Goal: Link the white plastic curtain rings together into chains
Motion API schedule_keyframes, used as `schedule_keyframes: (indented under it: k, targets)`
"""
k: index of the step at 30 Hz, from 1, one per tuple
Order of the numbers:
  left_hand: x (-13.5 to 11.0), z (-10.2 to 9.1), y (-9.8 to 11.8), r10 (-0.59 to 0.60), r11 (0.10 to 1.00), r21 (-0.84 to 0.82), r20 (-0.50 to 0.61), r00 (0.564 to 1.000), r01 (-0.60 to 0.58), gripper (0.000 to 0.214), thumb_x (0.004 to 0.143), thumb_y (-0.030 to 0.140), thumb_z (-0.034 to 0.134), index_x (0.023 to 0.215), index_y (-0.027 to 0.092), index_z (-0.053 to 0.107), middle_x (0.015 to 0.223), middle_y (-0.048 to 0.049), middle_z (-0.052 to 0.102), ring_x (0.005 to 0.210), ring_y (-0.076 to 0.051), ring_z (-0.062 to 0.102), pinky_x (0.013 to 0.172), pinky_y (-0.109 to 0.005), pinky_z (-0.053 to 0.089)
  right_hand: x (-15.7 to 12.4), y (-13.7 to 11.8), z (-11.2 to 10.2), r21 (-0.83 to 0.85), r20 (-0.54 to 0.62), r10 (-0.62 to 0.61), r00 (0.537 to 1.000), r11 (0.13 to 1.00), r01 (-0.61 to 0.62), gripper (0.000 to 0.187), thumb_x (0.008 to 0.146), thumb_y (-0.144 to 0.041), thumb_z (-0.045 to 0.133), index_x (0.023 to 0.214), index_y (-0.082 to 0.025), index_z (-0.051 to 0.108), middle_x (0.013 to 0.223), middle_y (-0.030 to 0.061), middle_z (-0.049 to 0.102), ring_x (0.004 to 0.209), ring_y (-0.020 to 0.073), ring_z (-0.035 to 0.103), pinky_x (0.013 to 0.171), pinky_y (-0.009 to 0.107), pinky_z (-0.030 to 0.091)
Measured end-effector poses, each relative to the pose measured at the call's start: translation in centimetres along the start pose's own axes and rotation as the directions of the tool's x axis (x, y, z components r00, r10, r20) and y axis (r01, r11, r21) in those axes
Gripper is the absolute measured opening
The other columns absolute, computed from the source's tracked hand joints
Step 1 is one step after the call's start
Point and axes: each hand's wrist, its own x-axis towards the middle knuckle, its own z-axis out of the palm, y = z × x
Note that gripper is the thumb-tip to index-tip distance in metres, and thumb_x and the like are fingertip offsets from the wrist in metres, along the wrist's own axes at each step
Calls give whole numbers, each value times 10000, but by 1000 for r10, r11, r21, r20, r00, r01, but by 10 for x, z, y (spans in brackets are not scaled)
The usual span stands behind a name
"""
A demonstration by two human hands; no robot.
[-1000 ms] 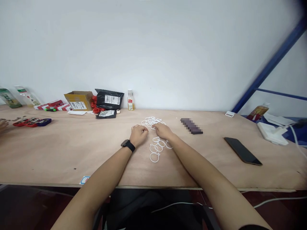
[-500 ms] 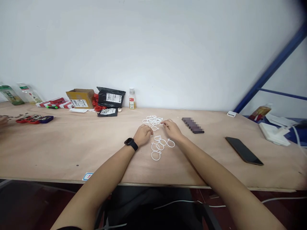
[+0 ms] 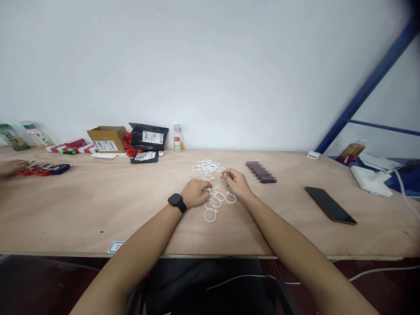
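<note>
White plastic curtain rings, each with a small eyelet, lie in two groups on the wooden table. The farther group is a dense pile point(image 3: 206, 166); the nearer is a looser cluster point(image 3: 216, 201), with a single ring point(image 3: 209, 177) between them. My left hand point(image 3: 195, 192), wearing a black watch point(image 3: 177, 201), has its fingers closed at the cluster's far edge, on a ring partly hidden by the fingertips. Just right of the pile, my right hand point(image 3: 238, 183) pinches a small white piece, apparently a curtain ring seen mostly edge-on.
To the right lie a dark pixelated object point(image 3: 260, 172), a black phone point(image 3: 330, 205) and a white device point(image 3: 370, 180). Parcels point(image 3: 149, 136), a cardboard box point(image 3: 106, 139) and a small bottle point(image 3: 177, 138) stand along the wall. Another person's hand point(image 3: 13, 167) is at far left.
My left hand has shifted nearer, down to the loose cluster. My right hand has drawn back slightly from the pile with a white piece at its fingertips. The other person's hand reaches further in.
</note>
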Motion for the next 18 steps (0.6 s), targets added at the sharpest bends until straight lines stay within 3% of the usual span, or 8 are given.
schedule_keyframes:
  k: [6,10,13,18]
  targets:
    - [0,-2,7,2,1000,-17,36,999,-1,293,858,360,529,1072,203,654,812,-33,717,801,-191,657,849,-328,440,-3,-5,-1,-10,10,-25,1000,1000,25,253,812,-314,484,951,-177,643,817,33,704,535,109,520,529,222,415]
    - [3,1,1,-91,996,-22,-57,994,90,300,904,411,479,951,201,688,784,-41,708,796,-188,639,840,-327,442,-3,-11,-5,-82,-28,-31,999,996,28,226,774,-253,464,872,-180,654,760,19,695,564,123,535,555,226,407]
    - [8,8,-11,-176,984,-52,-133,975,171,292,917,351,447,930,192,692,907,-59,712,894,-200,622,859,-326,453,-2,-15,-8,-136,-53,-37,998,990,29,223,728,-205,448,797,-187,660,721,11,684,638,149,576,606,239,418]
    - [27,20,-31,-198,978,-74,-18,980,196,301,908,301,426,982,191,696,1046,-59,703,993,-201,621,905,-321,463,-1,-15,-11,-185,-45,-66,997,981,56,243,705,-178,423,710,-194,665,652,2,653,657,167,594,643,254,423]
